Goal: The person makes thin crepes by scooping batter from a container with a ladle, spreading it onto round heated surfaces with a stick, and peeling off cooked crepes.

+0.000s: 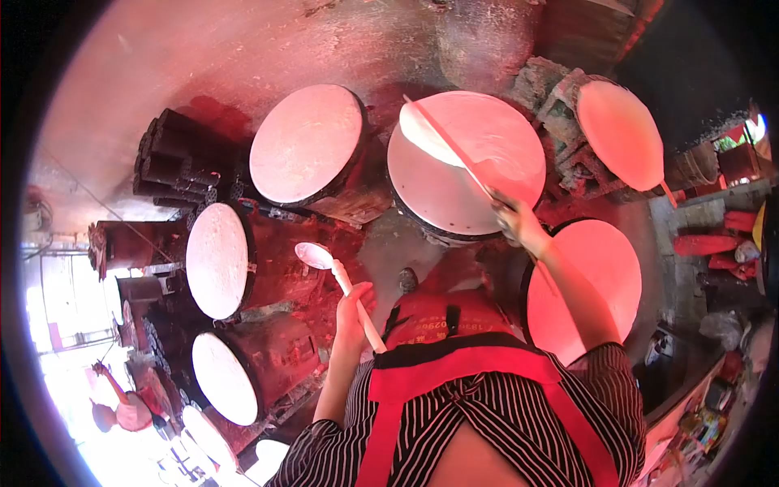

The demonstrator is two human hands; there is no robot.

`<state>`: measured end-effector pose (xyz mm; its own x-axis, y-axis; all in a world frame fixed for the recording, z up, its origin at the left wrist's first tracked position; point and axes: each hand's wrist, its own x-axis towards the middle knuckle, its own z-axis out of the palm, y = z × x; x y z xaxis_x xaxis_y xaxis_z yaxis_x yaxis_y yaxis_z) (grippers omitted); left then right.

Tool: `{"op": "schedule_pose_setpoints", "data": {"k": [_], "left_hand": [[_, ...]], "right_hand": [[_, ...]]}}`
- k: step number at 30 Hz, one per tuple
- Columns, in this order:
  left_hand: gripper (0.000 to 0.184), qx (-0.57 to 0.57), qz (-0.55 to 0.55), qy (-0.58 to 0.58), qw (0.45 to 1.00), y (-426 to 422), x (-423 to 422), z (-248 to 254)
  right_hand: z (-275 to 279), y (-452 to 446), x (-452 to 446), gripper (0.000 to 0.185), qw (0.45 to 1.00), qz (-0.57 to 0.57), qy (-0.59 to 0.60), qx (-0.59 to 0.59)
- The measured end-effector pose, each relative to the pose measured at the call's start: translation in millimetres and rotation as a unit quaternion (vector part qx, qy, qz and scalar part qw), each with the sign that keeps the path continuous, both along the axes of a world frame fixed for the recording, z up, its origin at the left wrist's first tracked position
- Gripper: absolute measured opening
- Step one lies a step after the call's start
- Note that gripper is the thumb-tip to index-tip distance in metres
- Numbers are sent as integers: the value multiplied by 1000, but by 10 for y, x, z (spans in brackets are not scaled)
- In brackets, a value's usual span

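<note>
My left hand (354,315) is closed around the handle of a ladle (313,256), whose pale bowl points away from me. My right hand (518,221) grips a long thin wooden stick (451,144), which slants up and left across a round griddle (434,199). On that griddle lies a thin pale sheet like a crepe (503,126). It covers the far and right part of the plate, with a brighter white patch at its left side beside the stick. The near left part of the plate shows bare. Whether the stick is under the sheet or above it, I cannot tell.
Further round plates stand at the upper left (307,144), the left (217,261), the lower left (223,378) and near my right arm (580,276). A round orange-pink disc with a handle (621,134) is at the upper right. Dark cylinders (182,154) are stacked left. Another person (130,412) is far left.
</note>
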<state>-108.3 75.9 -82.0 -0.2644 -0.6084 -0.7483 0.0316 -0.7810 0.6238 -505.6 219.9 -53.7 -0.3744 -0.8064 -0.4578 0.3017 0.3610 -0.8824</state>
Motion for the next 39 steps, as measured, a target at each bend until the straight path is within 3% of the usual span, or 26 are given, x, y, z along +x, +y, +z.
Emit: {"op": "schedule_pose_setpoints", "data": {"k": [2,3,5,7,8,9,11,15,17,18,21,23,24,25,27,28,30,33,35,37,39], "left_hand": [[27,-13,8,-15,1000,57,38,53],[29,-23,9,-25,999,90,38,84],[31,-53,14,-44,998,249,-3,300],[33,-80,15,-68,994,406,3,390],[33,-91,8,-55,994,475,25,361],[32,-103,2,-44,994,554,45,361],[32,-92,18,-66,993,788,32,406],[35,-61,26,-108,992,1198,92,480],[35,-54,40,-112,991,1340,193,466],[35,-45,50,-110,992,1376,237,477],[36,-32,58,-96,993,1438,207,667],[38,-34,41,-95,994,1364,293,621],[40,-33,30,-91,995,1314,328,593],[40,-32,21,-91,995,1266,316,604],[40,-47,-30,-142,988,1108,189,677],[37,-109,-75,-81,988,1083,161,778],[36,-127,-126,-76,981,937,156,791],[33,-92,-157,-72,981,574,110,820],[35,-87,-224,-71,968,280,287,621],[33,-98,-252,-73,960,43,471,507],[31,-118,-285,-80,948,-172,668,374]], "right_hand": [[-229,421,-330,51,997,35,-66,-26],[-46,504,-438,51,997,20,-74,13],[-292,592,-821,49,999,-12,-1,51],[-65,328,-814,45,994,-87,69,20],[-108,145,-861,42,992,-122,41,-5],[-198,21,-924,42,993,-115,35,-8],[-384,-152,-962,41,999,9,-16,26],[-122,227,-1058,41,991,123,-48,18],[-47,216,-1231,42,989,117,54,77],[-69,117,-1247,42,994,94,40,48],[-103,-66,-983,38,997,5,63,41],[-431,57,-771,27,991,104,81,-10],[-466,237,-686,35,992,120,25,21],[-153,520,-523,41,993,114,-15,14],[3,974,-389,42,993,89,-72,29],[-140,1130,-359,37,997,47,-63,6],[-647,1272,-236,34,997,-75,-26,-1],[-279,948,326,36,954,-296,-28,-23],[-233,963,666,37,955,-296,-20,26],[-271,1235,1010,36,992,-123,10,40],[-618,1594,1402,36,992,-119,28,-11]]}}
